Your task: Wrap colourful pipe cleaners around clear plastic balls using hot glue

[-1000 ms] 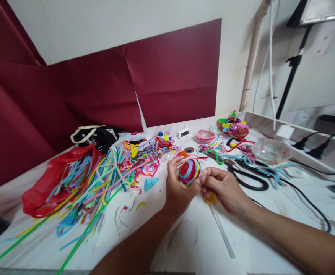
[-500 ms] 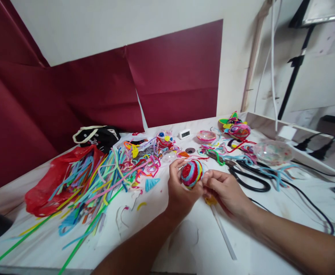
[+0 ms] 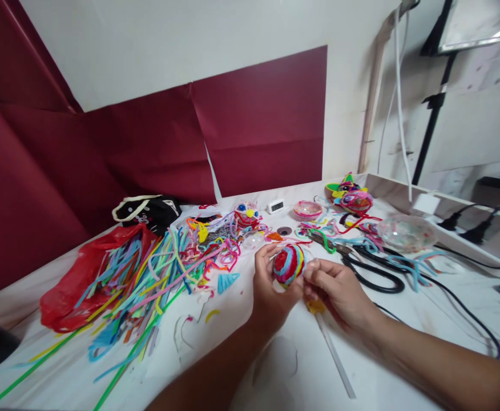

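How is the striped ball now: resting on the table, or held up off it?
Held up: the left hand cups the striped ball from below, the right hand pinches its side, and the table lies beneath them.

Finding: a makeshift craft station in a room corner, not a commercial shop. A white counter [image 3: 241, 342] stands against a plain wall faced with loose maroon paper [image 3: 258, 120]. Pipe cleaners [image 3: 156, 274] spill from a red bag [image 3: 74, 279] over the counter's left half. Scissors [image 3: 374, 274], finished figures [image 3: 353, 197] and a wrapped ball [image 3: 289, 265] confirm handwork. At the right edge are plugs [image 3: 475, 231], a cable [image 3: 455, 297] and a black stand [image 3: 432, 108].
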`<control>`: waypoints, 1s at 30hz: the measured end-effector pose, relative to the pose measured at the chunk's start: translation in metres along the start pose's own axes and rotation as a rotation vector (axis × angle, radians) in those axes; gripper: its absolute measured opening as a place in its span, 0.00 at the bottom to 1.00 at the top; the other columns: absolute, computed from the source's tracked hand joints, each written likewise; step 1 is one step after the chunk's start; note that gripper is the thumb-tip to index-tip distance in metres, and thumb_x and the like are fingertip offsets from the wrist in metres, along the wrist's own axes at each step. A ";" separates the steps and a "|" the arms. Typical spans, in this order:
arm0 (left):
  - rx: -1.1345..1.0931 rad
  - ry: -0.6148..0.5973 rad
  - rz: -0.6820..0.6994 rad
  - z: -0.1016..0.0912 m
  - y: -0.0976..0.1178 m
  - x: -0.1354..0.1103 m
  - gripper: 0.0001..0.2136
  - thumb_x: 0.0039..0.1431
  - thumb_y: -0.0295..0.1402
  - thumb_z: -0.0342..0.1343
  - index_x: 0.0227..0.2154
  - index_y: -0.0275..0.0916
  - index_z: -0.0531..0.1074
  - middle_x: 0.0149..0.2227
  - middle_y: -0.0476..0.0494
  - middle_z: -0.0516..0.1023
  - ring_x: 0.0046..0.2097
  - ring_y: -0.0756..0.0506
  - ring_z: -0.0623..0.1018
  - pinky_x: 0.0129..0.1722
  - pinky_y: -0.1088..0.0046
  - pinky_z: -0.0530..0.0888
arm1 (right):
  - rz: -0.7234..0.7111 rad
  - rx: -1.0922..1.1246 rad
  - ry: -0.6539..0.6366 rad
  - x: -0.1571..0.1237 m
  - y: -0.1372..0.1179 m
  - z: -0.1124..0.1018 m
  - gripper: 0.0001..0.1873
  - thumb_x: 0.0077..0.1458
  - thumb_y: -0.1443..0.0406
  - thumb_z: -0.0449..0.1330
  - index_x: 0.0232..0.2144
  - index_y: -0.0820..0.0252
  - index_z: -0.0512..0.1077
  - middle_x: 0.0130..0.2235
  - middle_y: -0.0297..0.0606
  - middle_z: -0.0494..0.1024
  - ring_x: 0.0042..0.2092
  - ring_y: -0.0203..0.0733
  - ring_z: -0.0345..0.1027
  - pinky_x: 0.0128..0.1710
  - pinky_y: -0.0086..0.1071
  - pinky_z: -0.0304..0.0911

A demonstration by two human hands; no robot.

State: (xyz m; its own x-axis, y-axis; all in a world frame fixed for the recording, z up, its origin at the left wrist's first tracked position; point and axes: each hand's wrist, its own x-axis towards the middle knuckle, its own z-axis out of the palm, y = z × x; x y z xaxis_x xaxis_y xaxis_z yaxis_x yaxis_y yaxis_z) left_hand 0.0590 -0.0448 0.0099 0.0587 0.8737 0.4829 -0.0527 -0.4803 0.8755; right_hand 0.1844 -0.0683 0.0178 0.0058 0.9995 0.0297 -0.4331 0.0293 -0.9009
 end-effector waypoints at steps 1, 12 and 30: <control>0.001 0.009 -0.005 0.000 0.000 0.000 0.30 0.41 0.25 0.61 0.49 0.42 0.57 0.50 0.39 0.69 0.53 0.42 0.73 0.51 0.65 0.72 | -0.002 0.000 0.002 0.000 0.001 0.000 0.07 0.39 0.65 0.65 0.17 0.61 0.70 0.16 0.30 0.70 0.19 0.29 0.56 0.22 0.27 0.50; 0.020 -0.013 -0.045 0.001 -0.004 0.000 0.31 0.43 0.28 0.63 0.52 0.42 0.57 0.52 0.38 0.68 0.54 0.41 0.73 0.52 0.64 0.71 | 0.009 0.022 0.018 0.003 -0.003 0.000 0.07 0.37 0.66 0.65 0.17 0.60 0.69 0.15 0.30 0.69 0.18 0.29 0.55 0.21 0.27 0.51; -0.253 -0.135 -0.076 -0.003 -0.016 0.005 0.30 0.49 0.31 0.65 0.52 0.42 0.56 0.52 0.35 0.73 0.53 0.41 0.76 0.55 0.58 0.70 | -0.003 0.103 -0.023 0.006 -0.012 -0.008 0.09 0.43 0.65 0.63 0.17 0.59 0.68 0.16 0.29 0.68 0.20 0.31 0.56 0.22 0.27 0.57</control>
State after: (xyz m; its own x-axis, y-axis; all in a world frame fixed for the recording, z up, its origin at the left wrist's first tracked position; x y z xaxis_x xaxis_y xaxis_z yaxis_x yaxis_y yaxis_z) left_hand 0.0572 -0.0322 -0.0019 0.2032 0.8803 0.4288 -0.2891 -0.3644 0.8852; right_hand 0.1973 -0.0624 0.0256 -0.0128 0.9990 0.0429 -0.5233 0.0299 -0.8516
